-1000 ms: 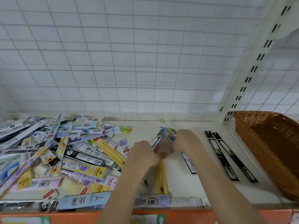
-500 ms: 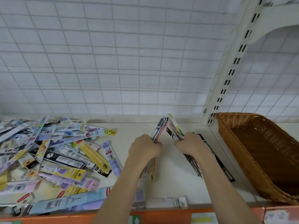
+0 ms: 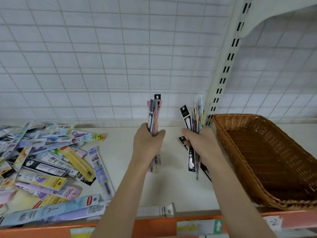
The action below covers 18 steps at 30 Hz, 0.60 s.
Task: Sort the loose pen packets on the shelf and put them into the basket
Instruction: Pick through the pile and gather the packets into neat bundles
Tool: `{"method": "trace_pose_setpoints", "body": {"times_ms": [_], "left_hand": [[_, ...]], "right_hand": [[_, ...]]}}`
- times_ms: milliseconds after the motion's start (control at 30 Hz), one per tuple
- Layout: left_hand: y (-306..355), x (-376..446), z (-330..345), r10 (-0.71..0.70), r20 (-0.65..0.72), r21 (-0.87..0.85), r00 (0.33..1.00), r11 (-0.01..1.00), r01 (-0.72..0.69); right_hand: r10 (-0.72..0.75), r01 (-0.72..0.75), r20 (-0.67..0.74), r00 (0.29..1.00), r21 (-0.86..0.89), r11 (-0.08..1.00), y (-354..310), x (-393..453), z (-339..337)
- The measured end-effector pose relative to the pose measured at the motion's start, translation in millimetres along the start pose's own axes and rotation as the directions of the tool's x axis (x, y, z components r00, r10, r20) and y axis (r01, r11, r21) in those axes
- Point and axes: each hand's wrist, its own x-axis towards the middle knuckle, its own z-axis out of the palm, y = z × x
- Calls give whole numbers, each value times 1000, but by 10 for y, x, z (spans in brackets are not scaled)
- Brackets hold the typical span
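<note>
My left hand (image 3: 148,143) grips a bundle of pen packets (image 3: 154,112) held upright on edge above the middle of the white shelf (image 3: 171,186). My right hand (image 3: 200,143) grips a second upright bundle of pen packets (image 3: 197,114) a little to the right, close to the left rim of the brown wicker basket (image 3: 228,152). The basket looks empty inside. A big loose heap of pen packets (image 3: 44,165) covers the left part of the shelf. Black packets (image 3: 205,170) lie flat under my right hand, mostly hidden.
A slotted white upright post (image 3: 223,78) rises just behind the basket's left corner. A white wire grid (image 3: 103,66) forms the back wall. The shelf's orange front edge (image 3: 154,225) carries labels. One pale packet (image 3: 163,210) lies at the front edge.
The single bundle held between both hands has been split in two. Both hands have risen and moved apart, each with its own upright bundle. The right one has come near the basket.
</note>
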Motion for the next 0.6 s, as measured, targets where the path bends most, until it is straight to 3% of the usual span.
{"method": "trace_pose_setpoints", "body": {"times_ms": [233, 333, 467, 600], "left_hand": [[-129, -41, 9, -26, -61, -34, 998, 999, 24], [-155, -52, 43, -22, -91, -15, 996, 1000, 20], [-120, -51, 76, -12, -116, 35, 993, 999, 16], [-96, -24, 131, -135, 44, 106, 990, 986, 130]], "right_hand": [[-234, 232, -128, 964, -32, 972, 125, -26, 206], [-234, 233, -99, 967, -23, 972, 244, -51, 221], [-179, 176, -8, 984, -138, 975, 263, -21, 206], [-172, 162, -32, 985, -202, 966, 198, 28, 99]]}}
